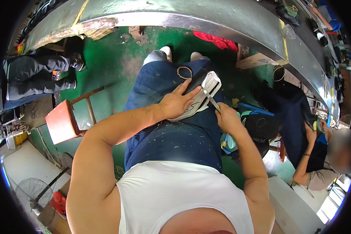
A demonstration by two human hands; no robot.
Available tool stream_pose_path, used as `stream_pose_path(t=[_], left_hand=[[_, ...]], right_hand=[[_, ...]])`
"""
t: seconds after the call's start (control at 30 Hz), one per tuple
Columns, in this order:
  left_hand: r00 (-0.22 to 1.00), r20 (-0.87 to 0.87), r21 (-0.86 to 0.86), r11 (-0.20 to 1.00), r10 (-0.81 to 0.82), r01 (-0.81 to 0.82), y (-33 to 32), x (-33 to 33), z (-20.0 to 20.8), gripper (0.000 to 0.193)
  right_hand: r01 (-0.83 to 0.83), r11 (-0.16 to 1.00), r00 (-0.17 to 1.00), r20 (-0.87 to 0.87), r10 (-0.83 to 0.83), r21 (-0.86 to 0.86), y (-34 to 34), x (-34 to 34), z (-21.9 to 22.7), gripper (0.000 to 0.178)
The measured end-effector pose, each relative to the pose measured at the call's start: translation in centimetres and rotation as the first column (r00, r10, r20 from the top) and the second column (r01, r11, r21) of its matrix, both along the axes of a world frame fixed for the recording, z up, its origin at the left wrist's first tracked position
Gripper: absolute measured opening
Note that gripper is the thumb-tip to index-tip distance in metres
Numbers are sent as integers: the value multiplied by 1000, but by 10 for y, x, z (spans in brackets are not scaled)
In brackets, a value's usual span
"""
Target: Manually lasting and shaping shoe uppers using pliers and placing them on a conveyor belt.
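Across my lap lies a shoe-shaped piece (212,83), black on one side and whitish on the other, with a dark edge. My left hand (177,102) presses on it with spread fingers and seems to hold it against my thighs. A flat metal blade (211,99), which looks like a knife, lies against its whitish face. My right hand (227,118) is closed round the lower end of that blade. Just beyond my left fingertips, a beige ring (184,72) rests on the dark blue cloth over my legs (148,93).
A long metal-edged bench (175,18) crosses in front of me. To the left stands a reddish-brown stool (61,121), with a fan (31,195) behind it. A seated person (310,148) works at right. Dark bags (261,125) lie beside my right knee.
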State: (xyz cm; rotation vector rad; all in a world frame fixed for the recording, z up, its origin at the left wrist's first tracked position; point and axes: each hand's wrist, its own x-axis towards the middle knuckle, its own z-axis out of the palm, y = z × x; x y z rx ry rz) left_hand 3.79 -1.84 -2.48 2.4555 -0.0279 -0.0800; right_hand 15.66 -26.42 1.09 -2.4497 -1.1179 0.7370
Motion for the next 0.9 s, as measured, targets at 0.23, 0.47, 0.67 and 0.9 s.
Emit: stream_pose_path(t=[0.23, 0.47, 0.67, 0.9], left_hand=[[955, -294, 10, 998, -50, 55, 11, 15, 27, 57], [928, -356, -29, 994, -105, 101, 10, 6, 38, 64], [831, -488, -382, 791, 266, -478, 3, -27, 6, 73], [852, -522, -362, 911, -20, -200, 28, -18, 42, 113]], right_hand=[[154, 969, 983, -132, -130, 195, 24, 23, 32, 31], [-2, 1000, 1000, 23, 1, 18, 43, 31, 2, 35], [40, 990, 992, -126, -23, 138, 37, 13, 21, 36], [143, 986, 949, -295, -111, 88, 11, -11, -5, 38]])
